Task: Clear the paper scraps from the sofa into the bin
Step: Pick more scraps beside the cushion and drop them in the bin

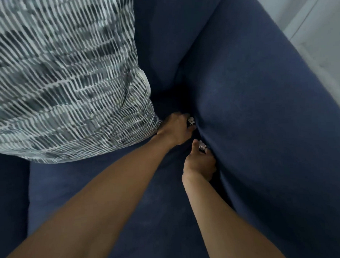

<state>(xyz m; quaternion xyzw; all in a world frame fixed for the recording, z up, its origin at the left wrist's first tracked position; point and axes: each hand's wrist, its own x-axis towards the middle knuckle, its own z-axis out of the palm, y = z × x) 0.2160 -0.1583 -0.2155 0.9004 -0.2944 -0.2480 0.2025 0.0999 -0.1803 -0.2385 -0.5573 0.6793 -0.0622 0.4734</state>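
1. Two tiny crumpled white paper scraps, one (191, 120) pinched by the left hand (176, 129), the other (202, 146) by the right hand (199, 162).
2. Both sit at the crease between the sofa's seat (86, 189) and armrest (261, 125).
3. Patterned cushion (63, 78) crowds the left side.

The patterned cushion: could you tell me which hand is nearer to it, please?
Left. The left hand is right at the cushion's lower corner, seemingly touching it, pinching a scrap. The right hand is lower, clear of the cushion, by the armrest.
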